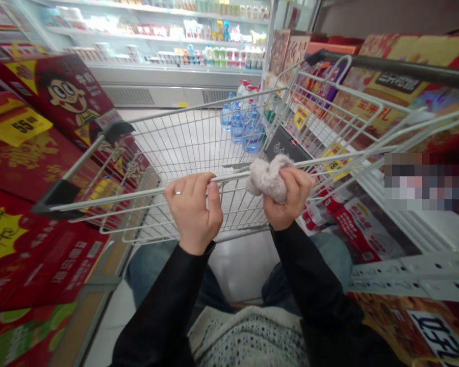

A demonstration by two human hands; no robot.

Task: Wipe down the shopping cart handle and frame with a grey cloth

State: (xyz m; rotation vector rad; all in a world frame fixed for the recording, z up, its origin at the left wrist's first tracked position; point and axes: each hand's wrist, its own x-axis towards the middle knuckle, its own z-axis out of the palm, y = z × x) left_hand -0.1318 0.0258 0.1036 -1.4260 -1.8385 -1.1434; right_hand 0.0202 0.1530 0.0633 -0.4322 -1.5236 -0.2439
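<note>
A wire shopping cart [176, 148] stands in front of me, its basket stretching across the aisle. My left hand [195, 211] is wrapped round the cart's near top rail, with a ring on one finger. To its right, my right hand [288, 196] grips a crumpled greyish-pink fluffy cloth [270, 176] at the same rail. The cloth hides part of the rail, so whether those fingers also close round the wire I cannot tell. Black plastic corners cap the basket at the left, and a dark handle bar [398, 69] runs along the upper right.
Red gift boxes [57, 153] with yellow price tags are stacked close on the left. Shelves with boxed goods [367, 97] line the right. Large water bottles [248, 125] stand on the floor ahead, before a lit refrigerated display [164, 51].
</note>
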